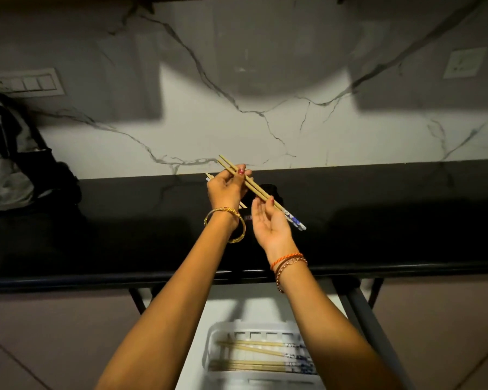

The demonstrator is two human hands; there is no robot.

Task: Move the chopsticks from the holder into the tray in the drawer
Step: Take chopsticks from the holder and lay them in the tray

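Several chopsticks are seen lying flat in the white tray (213,342) in the open drawer (192,370), while above the black counter (378,220) a chopstick pair (254,187) is pinched by the left hand (227,190), the right hand (268,220) held open-palmed beneath it.

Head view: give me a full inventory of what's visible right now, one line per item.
held chopsticks: two, tan with blue-white ends, above the counter
other chopsticks: count unclear, tan, behind the left hand
tray chopsticks: several, tan with blue-white ends, in the tray
tray: one, white, in the open drawer
holder: one, dark, on the counter, mostly hidden
counter: one, black
switch plate: one, white, left wall
socket: one, white, right wall
left hand: gripping chopsticks, gold bangle
right hand: open beneath them, orange thread bracelets
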